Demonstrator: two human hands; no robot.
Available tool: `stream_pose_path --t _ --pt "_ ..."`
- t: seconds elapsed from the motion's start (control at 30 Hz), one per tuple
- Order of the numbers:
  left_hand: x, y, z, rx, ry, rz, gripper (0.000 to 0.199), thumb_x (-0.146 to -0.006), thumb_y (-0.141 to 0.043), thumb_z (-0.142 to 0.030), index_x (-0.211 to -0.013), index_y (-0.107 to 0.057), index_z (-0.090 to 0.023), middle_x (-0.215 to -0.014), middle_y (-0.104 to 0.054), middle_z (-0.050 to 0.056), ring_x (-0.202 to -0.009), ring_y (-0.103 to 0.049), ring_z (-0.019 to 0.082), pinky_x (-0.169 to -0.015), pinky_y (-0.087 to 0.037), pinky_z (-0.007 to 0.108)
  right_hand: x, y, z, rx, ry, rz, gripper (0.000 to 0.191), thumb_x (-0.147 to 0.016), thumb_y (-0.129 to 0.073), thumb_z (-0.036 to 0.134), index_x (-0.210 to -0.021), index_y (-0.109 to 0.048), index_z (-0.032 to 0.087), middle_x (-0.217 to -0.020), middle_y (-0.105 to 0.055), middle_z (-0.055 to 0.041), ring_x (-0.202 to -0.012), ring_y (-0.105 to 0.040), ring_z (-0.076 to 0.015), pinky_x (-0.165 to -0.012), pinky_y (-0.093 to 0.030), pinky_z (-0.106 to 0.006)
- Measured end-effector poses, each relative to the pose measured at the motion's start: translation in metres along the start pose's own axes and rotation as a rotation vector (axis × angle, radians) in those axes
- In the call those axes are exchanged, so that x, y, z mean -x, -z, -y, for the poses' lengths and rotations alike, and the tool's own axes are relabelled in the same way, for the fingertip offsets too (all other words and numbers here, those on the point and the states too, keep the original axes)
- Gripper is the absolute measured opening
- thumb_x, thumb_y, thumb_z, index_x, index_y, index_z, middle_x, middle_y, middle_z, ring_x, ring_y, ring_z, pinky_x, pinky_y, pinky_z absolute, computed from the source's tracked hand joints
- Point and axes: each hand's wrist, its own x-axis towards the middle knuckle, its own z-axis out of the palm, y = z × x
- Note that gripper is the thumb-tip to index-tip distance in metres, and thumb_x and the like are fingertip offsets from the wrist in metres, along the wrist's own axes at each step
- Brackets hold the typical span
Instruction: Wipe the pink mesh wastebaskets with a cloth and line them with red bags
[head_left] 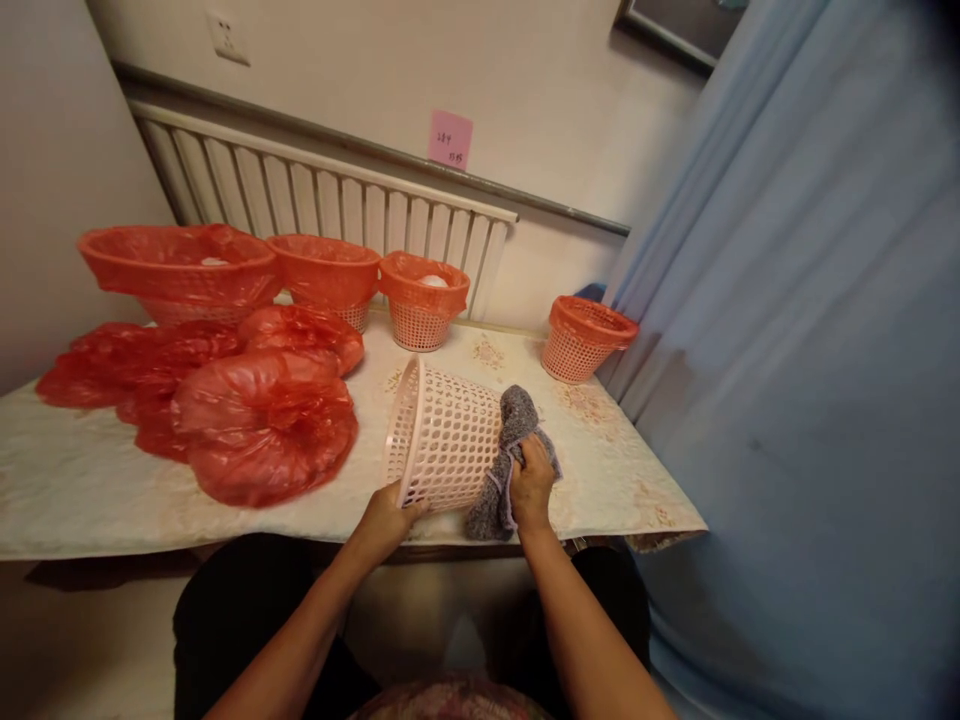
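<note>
A pale pink perforated basket point(456, 430) lies on its side near the front of the table, its mouth facing left. My left hand point(384, 520) grips the lower edge of its rim, fingers partly hidden behind it. Bunched in my right hand point(531, 480) is a grey cloth point(517, 415) with a light purple edge, pressed against the basket's base. The fingers of that hand are curled into the cloth.
Knotted red plastic bags point(262, 425) fill the table's left side. Behind them stand several baskets lined with red bags point(424, 290), and another lined basket point(581, 345) is at the back right. A blue curtain point(772, 380) hangs along the right edge of the table point(660, 500); a radiator point(337, 200) is behind.
</note>
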Motion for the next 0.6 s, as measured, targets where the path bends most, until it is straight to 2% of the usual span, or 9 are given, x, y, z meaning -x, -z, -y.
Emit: stream_pose_path --t 0.23,0.43,0.6 --pt "-0.008 0.001 0.004 -0.002 -0.006 -0.021 0.050 -0.066 -0.063 -0.039 -0.106 -0.067 -0.007 -0.106 -0.072 0.014 -0.101 -0.066 0.031 -0.095 -0.047 0.045 -0.007 -0.008 0.004 0.059 0.001 -0.028 0.017 -0.069 -0.038 0.004 -0.067 -0.041 0.021 -0.073 -0.045 0.0001 -0.076 -0.042 -0.0162 -0.072 -0.037 -0.028" --pt "-0.018 0.008 0.022 -0.022 0.073 -0.072 0.052 -0.062 -0.069 -0.041 -0.102 -0.068 -0.008 -0.100 -0.074 0.012 -0.096 -0.067 0.031 -0.093 -0.049 0.044 0.001 -0.024 0.020 0.066 -0.057 -0.112 0.023 -0.069 -0.036 0.001 -0.073 -0.048 0.020 -0.079 -0.050 -0.0031 -0.085 -0.046 -0.0179 -0.080 -0.039 -0.030" --pt "-0.021 0.010 0.023 0.025 0.108 -0.102 0.054 -0.057 -0.074 -0.040 -0.102 -0.069 -0.010 -0.100 -0.074 0.011 -0.100 -0.066 0.031 -0.095 -0.048 0.044 0.015 -0.028 0.034 0.022 -0.041 -0.073 0.030 -0.070 -0.036 0.001 -0.083 -0.054 0.019 -0.088 -0.055 -0.0053 -0.094 -0.048 -0.0195 -0.088 -0.040 -0.034"
